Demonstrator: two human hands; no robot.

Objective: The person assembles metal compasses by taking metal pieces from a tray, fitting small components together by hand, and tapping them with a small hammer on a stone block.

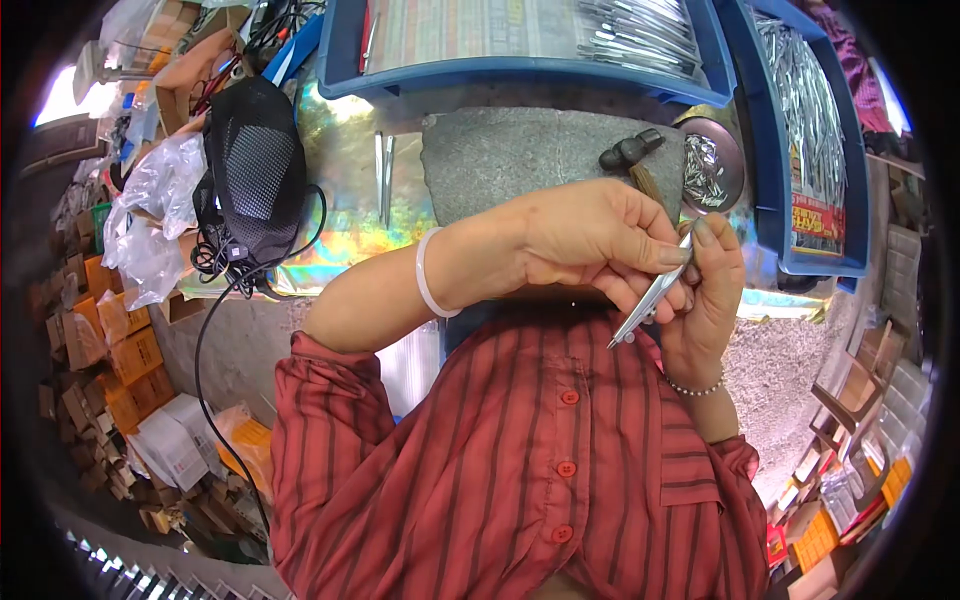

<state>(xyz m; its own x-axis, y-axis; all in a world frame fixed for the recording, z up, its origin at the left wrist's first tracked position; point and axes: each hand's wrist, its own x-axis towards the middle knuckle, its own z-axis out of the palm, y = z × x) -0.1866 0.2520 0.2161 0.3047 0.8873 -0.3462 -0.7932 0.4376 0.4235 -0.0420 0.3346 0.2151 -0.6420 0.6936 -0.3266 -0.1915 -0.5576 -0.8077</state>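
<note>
Over my lap, just in front of the shirt, both hands are closed on a slim silver drawing compass (655,298). It slants down to the left, and its pointed end sticks out below the fingers. My left hand (590,235), with a white bangle at the wrist, pinches its upper part from the left. My right hand (712,285), wearing a beaded bracelet, grips the top end between thumb and fingers. Some fingers are hidden behind the compass. Beyond the hands, a hammer (632,150) rests on a grey stone slab (510,150), its handle partly covered by my left hand.
A round dish (732,150) holds small metal parts. Blue trays (530,72) with silver metal pieces stand at the back and right. Two thin metal pieces (384,175) lie left of the slab. A black mesh bag (255,150) with cables sits farther left. Boxes crowd the floor.
</note>
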